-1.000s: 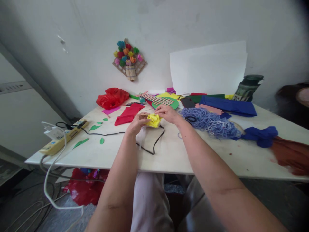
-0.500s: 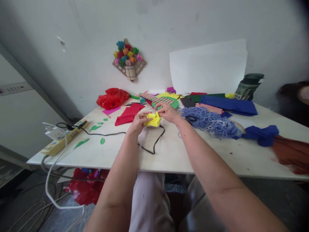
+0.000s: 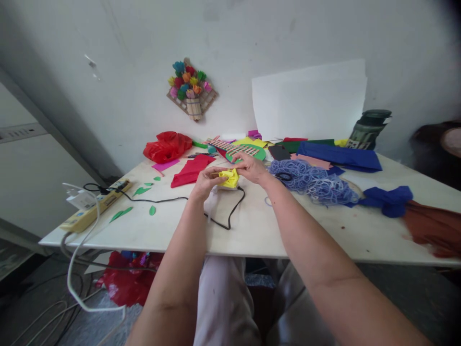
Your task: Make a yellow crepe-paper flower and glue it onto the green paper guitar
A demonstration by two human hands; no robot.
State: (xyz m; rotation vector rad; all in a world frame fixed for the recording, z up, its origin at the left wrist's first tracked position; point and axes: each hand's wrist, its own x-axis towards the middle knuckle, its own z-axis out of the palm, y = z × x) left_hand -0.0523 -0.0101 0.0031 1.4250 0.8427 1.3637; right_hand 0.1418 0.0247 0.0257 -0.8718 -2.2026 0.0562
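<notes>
A yellow crumpled paper piece (image 3: 229, 178), shaped a little like a flower, is held above the white table. The fingers of my left hand (image 3: 208, 182) close on its left side. My right hand (image 3: 249, 168) pinches its upper right edge. Just below it lies a pale device, mostly hidden, with a black cord (image 3: 230, 222) running from it. Behind my hands rests a green round piece with a pink-and-white woven strip (image 3: 248, 153). Left of my hands is a folded red paper (image 3: 190, 172).
Green paper leaves (image 3: 142, 191) lie left, near a yellow power strip (image 3: 94, 206). To the right are tangled blue yarn (image 3: 313, 180), black-handled scissors (image 3: 284, 176), blue paper (image 3: 338, 156) and a dark bottle (image 3: 368, 129). Red plastic (image 3: 168, 147) sits at the back left.
The fingers of my left hand have shifted slightly on the yellow paper, and its folds look different. My right hand stays at its upper right edge. The view has moved slightly.
</notes>
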